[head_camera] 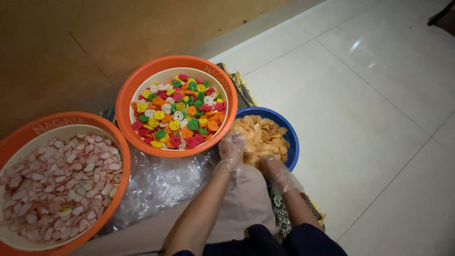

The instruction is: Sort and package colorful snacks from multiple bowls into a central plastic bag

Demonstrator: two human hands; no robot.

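Observation:
Both my hands wear thin clear plastic gloves and reach into a blue bowl (290, 137) heaped with pale orange flat crackers (263, 135). My left hand (231, 149) rests on the crackers at the bowl's near left side, fingers curled among them. At the bowl's near edge, my right hand (274, 170) digs into the pile, fingers bent down. Whether either hand grips crackers is hidden by the gloves and the pile.
An orange basin (124, 102) holds multicoloured ring-shaped crackers (180, 111). A second orange basin (121, 156) at the left holds white crackers with pink edges (61, 185). Crumpled clear plastic bags (161, 182) lie between them. A patterned mat (244, 92) lies on white floor tiles (369, 109).

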